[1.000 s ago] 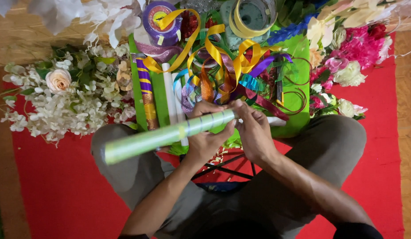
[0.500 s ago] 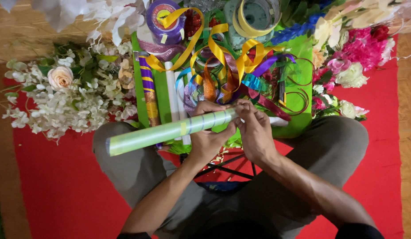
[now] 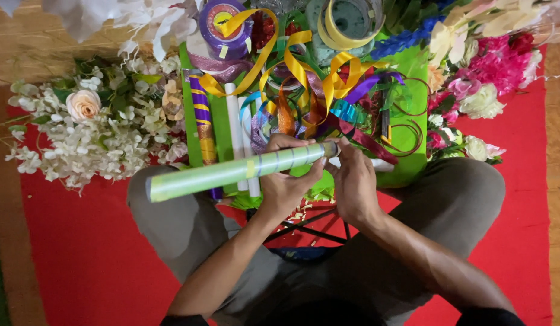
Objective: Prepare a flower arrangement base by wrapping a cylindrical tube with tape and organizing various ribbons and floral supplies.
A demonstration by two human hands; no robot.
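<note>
White flowers point(image 3: 93, 130) are lying at the far left. The green roll point(image 3: 232, 171) is slanting across the lap, its long axis running left to right. The left hand point(image 3: 286, 181) is wrapping its middle-right; the right hand point(image 3: 352, 181) is apparently pinching the right end, nearest the ribbons point(image 3: 304, 78).

You hold a glossy, smooth roll point(image 3: 232, 171) of light green film or paper. Satiny ribbons point(image 3: 304, 78) shine on the green tray point(image 3: 413, 66). The red mat point(image 3: 81, 253) looks matt cloth; the flowers point(image 3: 93, 133) look like fabric.
</note>
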